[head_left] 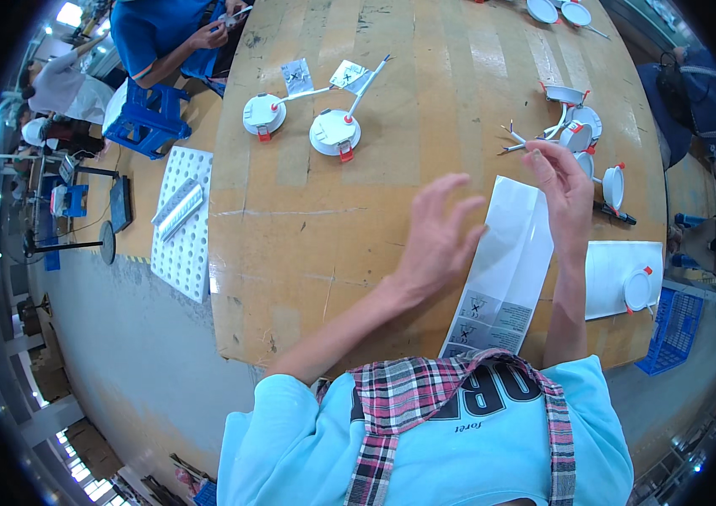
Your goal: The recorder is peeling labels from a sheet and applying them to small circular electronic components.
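Observation:
A long white sheet of stickers (505, 240) lies on the table in front of me, with silver printed labels at its near end. My left hand (440, 236) is over its left edge, fingers spread and slightly blurred, holding nothing visible. Above the sheet's right edge, my right hand (564, 190) has thumb and fingertips pinched together; what is between them, if anything, is too small to make out. Just beyond that hand is a cluster of round white downlights (577, 135) with red clips and white cables. Two more, a downlight (335, 133) and another downlight (264, 115), lie far left with silver labels on their cables.
A black marker (614, 212) lies right of my right hand. Near the right edge, a white downlight (637, 290) rests on a white sheet (598, 278). Another person (164, 38) works at the far left beside a blue stool (143, 118). A blue crate (672, 331) stands below the right edge.

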The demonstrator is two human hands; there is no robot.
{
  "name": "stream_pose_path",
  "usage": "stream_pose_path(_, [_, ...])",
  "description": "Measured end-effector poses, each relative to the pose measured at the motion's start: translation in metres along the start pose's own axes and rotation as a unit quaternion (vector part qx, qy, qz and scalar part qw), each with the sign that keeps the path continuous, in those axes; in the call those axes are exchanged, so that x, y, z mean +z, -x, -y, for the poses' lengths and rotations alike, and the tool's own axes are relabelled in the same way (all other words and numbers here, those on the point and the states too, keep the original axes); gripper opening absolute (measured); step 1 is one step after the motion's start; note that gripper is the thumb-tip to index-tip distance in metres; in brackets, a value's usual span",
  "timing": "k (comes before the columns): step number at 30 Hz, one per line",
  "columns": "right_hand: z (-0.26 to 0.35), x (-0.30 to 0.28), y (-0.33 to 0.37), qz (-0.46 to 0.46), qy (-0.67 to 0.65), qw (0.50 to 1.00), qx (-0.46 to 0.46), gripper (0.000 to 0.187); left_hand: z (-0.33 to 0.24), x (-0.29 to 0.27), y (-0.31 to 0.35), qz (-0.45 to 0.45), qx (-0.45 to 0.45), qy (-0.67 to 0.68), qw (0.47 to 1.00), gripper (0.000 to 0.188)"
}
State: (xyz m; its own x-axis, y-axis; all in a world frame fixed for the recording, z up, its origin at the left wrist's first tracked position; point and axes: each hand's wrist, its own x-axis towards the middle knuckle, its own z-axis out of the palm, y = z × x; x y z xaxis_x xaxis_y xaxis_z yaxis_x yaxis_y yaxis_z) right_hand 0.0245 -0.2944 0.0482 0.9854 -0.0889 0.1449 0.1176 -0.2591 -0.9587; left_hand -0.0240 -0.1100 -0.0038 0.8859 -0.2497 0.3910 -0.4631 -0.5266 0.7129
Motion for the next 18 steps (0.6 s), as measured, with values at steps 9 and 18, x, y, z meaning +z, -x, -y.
stream_pose_path(9, [0.003,-0.031,-0.007,-0.018,0.117,0.993,0.008,0.020,-0.007,0.032,-0.017,0.032,0.031,0.059,0.997,0.033])
stream_pose_path(18, [0.001,-0.065,-0.015,-0.094,0.148,0.984,-0.017,0.021,0.015,0.055,-0.090,0.007,0.048,0.000,0.999,0.036])
